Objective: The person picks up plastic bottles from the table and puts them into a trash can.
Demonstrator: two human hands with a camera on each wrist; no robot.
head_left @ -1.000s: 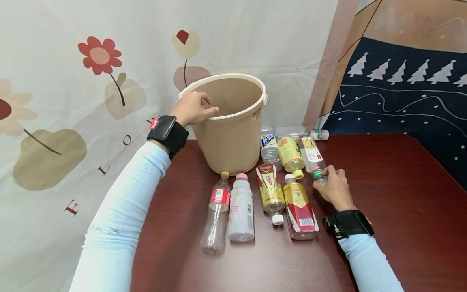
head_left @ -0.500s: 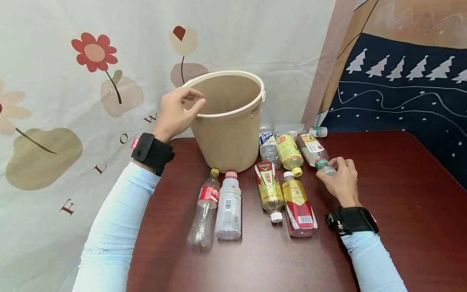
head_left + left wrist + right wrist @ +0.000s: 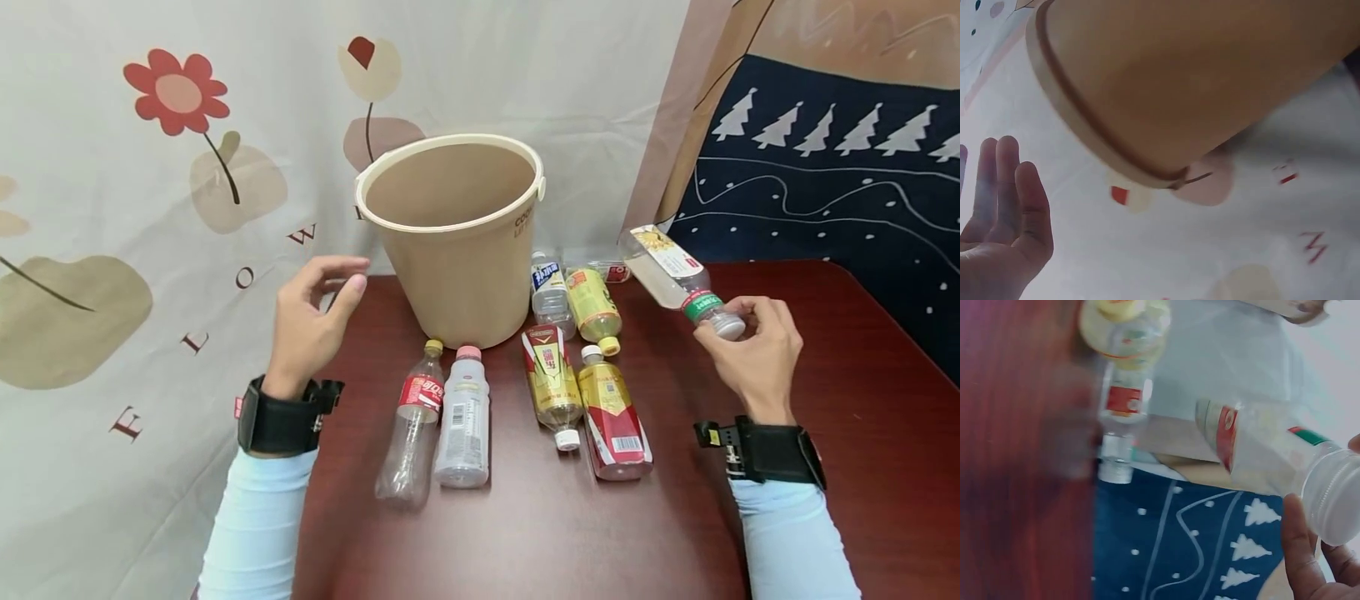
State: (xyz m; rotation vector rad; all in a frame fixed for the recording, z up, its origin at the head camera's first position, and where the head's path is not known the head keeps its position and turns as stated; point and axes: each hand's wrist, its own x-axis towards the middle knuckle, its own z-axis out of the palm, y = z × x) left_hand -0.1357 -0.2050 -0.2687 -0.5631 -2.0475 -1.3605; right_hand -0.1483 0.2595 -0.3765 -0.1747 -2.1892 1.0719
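In the head view my right hand [image 3: 757, 354] pinches a clear plastic bottle [image 3: 671, 275] by its capped neck, at the right over the table. The bottle tilts, its base pointing up and left; it has a white label and a green neck band. The right wrist view shows fingers [image 3: 1300, 550] at its white cap [image 3: 1341, 515]. My left hand [image 3: 311, 321] is in the air left of the beige bucket [image 3: 465, 283], fingers loosely bent and holding nothing. The bucket stands upright, open at the top.
Before the bucket lie a cola bottle [image 3: 412, 433], a white bottle with a pink cap [image 3: 462, 429] and two red-and-gold bottles, one a drink bottle [image 3: 615, 417]. Right of it are a blue-labelled bottle [image 3: 551, 292] and a yellow-labelled bottle [image 3: 592, 304]. A printed curtain [image 3: 600, 83] hangs behind.
My right hand has lifted the clear bottle off the table, up and to the right. My left hand has left the bucket's rim and moved down and left.
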